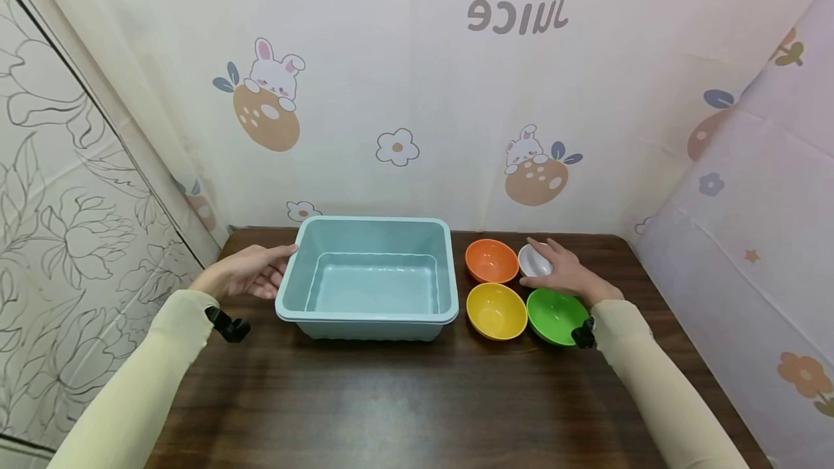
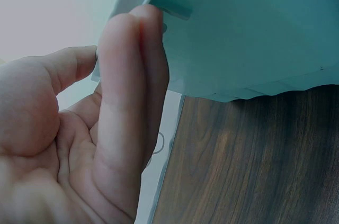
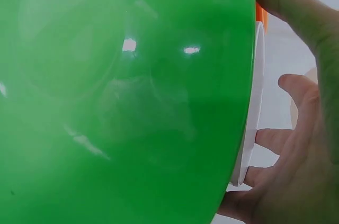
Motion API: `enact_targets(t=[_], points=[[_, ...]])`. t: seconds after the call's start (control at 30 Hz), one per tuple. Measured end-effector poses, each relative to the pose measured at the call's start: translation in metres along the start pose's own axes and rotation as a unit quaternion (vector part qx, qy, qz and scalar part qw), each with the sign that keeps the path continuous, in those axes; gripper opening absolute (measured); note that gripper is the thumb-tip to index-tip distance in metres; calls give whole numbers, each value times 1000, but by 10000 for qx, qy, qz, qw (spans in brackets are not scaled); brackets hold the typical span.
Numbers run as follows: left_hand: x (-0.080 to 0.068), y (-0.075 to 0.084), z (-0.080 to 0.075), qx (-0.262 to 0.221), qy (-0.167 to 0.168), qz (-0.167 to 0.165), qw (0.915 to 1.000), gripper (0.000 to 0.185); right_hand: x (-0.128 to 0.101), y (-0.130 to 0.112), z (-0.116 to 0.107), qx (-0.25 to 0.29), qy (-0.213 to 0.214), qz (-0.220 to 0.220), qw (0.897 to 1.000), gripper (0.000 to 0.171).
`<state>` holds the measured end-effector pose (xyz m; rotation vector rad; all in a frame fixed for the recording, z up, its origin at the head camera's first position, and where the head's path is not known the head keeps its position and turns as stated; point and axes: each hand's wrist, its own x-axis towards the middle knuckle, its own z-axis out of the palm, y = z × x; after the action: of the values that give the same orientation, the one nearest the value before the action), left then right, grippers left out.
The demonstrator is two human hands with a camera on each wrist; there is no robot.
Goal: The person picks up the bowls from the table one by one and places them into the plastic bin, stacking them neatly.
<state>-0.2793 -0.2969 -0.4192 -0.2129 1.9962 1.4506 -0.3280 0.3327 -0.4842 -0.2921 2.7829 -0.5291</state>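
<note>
A light blue plastic basin (image 1: 374,313) sits on the dark wooden table. My left hand (image 1: 254,272) is at its left side, with the thumb at the rim and the fingers tucked under the lip, as the left wrist view shows. Over a small white bowl (image 1: 531,263) at the back right is my right hand (image 1: 559,270), fingers spread across the bowl and partly hiding it. Below that wrist lies a green bowl (image 1: 554,317), which fills much of the right wrist view. An orange bowl (image 1: 491,261) and a yellow bowl (image 1: 496,311) stand between the basin and these two.
The wooden table (image 1: 365,404) reaches back to a patterned curtain (image 1: 417,93), close behind the basin and bowls. More printed cloth (image 1: 769,187) hangs along the right side, and a flower-patterned panel (image 1: 72,223) stands at the left.
</note>
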Motion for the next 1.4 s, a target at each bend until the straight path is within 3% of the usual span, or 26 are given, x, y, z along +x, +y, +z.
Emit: enact_targets(t=[0.73,1.03,1.4], points=[[-4,-2,0,-75,47,-35,10000,57,7,-7,-8,-391,-210,58,9990,101],[3,3,7,-63,-52,64,9999,57,-3,7,-10,-452,133,-20,9989,101],[-3,0,0,-2,23,56,10000,59,0,4,-12,-387,320,-82,9987,96]])
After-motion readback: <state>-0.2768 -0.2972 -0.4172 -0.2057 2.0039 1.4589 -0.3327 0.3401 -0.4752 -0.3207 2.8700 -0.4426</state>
